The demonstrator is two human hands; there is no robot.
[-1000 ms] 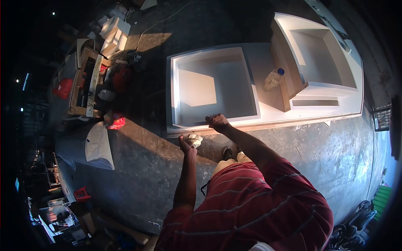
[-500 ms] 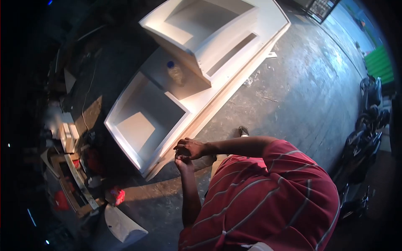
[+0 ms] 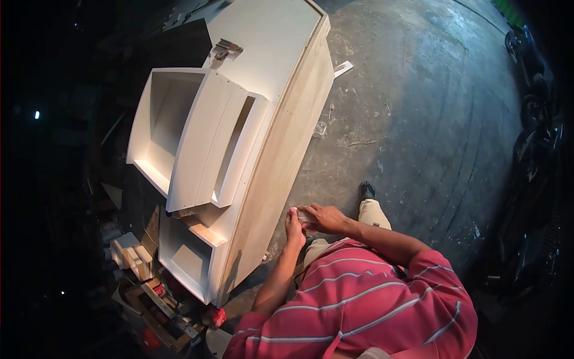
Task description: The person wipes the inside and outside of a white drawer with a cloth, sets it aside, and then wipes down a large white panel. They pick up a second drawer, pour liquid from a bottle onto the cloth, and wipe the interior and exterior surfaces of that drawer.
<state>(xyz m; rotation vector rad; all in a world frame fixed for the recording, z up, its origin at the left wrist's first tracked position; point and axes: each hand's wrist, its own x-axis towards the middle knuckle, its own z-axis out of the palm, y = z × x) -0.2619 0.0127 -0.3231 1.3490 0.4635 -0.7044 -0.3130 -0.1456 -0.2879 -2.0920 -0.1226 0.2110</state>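
Note:
My left hand and my right hand are closed together in front of my waist. A small pale thing appears between their fingers, too small and covered to name. Just to the left of them stands a long white-painted wooden cabinet with a bare plywood side. On top of it sits a box-shaped compartment with a narrow slot beside it. Neither hand appears to touch the cabinet.
A metal tool or fitting lies on the cabinet top. Wood offcuts and a wooden frame are at the lower left, near a red object. A white strip juts out beside the cabinet. Motorcycles stand along the right.
My view has shifted along the cabinet, showing more of its top and the metal piece. Both hands stay together but now appear farther from its edge. The clear bottle has gone out of sight.

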